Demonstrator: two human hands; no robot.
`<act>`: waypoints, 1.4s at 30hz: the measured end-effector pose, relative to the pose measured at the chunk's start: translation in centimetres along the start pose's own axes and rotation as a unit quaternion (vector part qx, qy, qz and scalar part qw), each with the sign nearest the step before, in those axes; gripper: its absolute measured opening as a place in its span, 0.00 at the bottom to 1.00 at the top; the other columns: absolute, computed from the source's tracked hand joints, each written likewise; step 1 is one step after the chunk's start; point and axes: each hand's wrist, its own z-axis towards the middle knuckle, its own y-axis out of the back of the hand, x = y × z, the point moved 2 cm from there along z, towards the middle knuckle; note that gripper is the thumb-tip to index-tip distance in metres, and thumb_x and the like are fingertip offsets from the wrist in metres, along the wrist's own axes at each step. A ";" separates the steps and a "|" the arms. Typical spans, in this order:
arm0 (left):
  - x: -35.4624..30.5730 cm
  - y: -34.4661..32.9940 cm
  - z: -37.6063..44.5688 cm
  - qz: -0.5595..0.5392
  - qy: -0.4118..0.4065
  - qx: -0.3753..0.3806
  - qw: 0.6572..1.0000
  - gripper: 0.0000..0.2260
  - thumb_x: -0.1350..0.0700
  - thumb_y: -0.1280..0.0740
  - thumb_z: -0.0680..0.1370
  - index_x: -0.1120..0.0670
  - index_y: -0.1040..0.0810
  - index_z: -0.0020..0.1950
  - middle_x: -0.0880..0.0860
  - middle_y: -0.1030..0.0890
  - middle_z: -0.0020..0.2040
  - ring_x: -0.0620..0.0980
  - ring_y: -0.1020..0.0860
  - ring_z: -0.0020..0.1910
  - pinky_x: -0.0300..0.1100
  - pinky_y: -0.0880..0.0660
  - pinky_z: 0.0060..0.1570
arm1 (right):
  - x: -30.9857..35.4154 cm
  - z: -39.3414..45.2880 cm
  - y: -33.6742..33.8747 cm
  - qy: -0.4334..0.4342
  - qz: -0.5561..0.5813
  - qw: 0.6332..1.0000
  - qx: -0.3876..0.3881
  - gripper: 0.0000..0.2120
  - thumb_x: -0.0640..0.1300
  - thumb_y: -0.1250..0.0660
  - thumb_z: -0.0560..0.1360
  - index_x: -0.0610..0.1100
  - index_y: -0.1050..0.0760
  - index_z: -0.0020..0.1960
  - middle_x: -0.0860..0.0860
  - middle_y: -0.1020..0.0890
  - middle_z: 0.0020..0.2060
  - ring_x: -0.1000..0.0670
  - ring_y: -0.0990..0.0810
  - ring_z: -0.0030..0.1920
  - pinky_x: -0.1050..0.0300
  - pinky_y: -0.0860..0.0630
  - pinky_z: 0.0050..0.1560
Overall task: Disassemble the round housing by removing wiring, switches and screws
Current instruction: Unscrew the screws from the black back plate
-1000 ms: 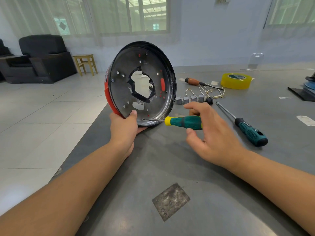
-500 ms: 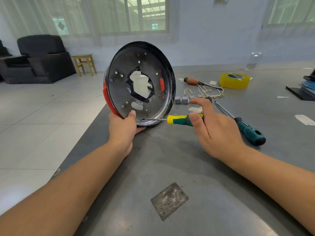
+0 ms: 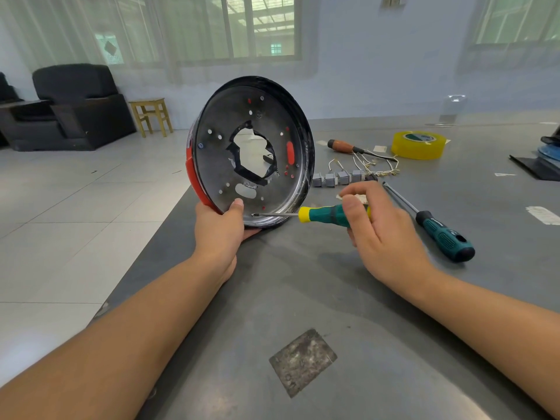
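While left hand (image 3: 219, 228) grips housing (image 3: 251, 153) | right hand (image 3: 381, 231) pinches screwdriver (image 3: 321, 214)

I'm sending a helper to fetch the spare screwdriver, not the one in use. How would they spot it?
On the grey table, look right of the right hand. The spare screwdriver lies flat there, untouched. Its handle is teal and black, without the yellow collar.

Spare screwdriver (image 3: 436, 228), switches (image 3: 336, 178) crowd right; table (image 3: 242, 344) near bare
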 end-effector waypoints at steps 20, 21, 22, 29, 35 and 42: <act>-0.1 0.0 0.0 -0.017 0.012 -0.011 1.000 0.15 0.63 0.33 0.84 0.55 0.28 0.70 0.54 0.19 0.65 0.59 0.17 0.60 0.60 0.15 0.49 | -0.7 -0.3 -0.2 0.001 0.032 0.999 0.030 0.18 0.49 0.34 0.79 0.60 0.38 0.63 0.53 0.23 0.45 0.53 0.23 0.41 0.64 0.27 0.38; -0.1 0.0 0.0 -0.018 0.012 -0.011 1.000 0.15 0.63 0.33 0.84 0.55 0.28 0.69 0.55 0.19 0.65 0.59 0.17 0.60 0.60 0.15 0.49 | -0.6 -0.3 -0.2 0.012 0.046 0.998 0.030 0.23 0.46 0.33 0.75 0.61 0.39 0.63 0.55 0.25 0.48 0.53 0.24 0.45 0.64 0.27 0.41; -0.1 0.0 0.0 -0.016 0.011 -0.009 1.000 0.15 0.63 0.33 0.84 0.55 0.28 0.69 0.55 0.19 0.65 0.59 0.17 0.60 0.60 0.15 0.49 | -0.4 -0.3 -0.2 0.016 0.049 0.998 0.028 0.24 0.46 0.33 0.74 0.61 0.40 0.63 0.56 0.25 0.49 0.54 0.23 0.46 0.63 0.26 0.43; -0.1 0.0 0.0 -0.018 0.004 -0.008 1.000 0.15 0.63 0.33 0.83 0.56 0.28 0.69 0.55 0.19 0.65 0.59 0.17 0.60 0.60 0.15 0.49 | -0.2 -0.4 -0.5 0.013 0.047 0.998 0.044 0.22 0.45 0.31 0.77 0.59 0.38 0.65 0.56 0.23 0.47 0.53 0.22 0.44 0.60 0.25 0.43; -0.1 0.0 0.0 -0.021 0.008 -0.009 1.000 0.15 0.63 0.33 0.84 0.56 0.28 0.69 0.55 0.19 0.66 0.59 0.17 0.61 0.60 0.15 0.50 | -0.9 -0.3 -0.6 -0.046 0.036 0.997 0.048 0.13 0.61 0.40 0.80 0.60 0.36 0.62 0.52 0.18 0.36 0.54 0.20 0.34 0.58 0.25 0.37; -0.1 0.0 0.0 -0.021 0.011 -0.009 1.000 0.15 0.63 0.33 0.84 0.56 0.28 0.69 0.55 0.19 0.65 0.59 0.17 0.60 0.60 0.15 0.50 | -1.2 0.0 -0.6 -0.038 0.021 0.996 0.073 0.19 0.47 0.30 0.76 0.60 0.33 0.62 0.61 0.23 0.50 0.60 0.24 0.49 0.71 0.29 0.42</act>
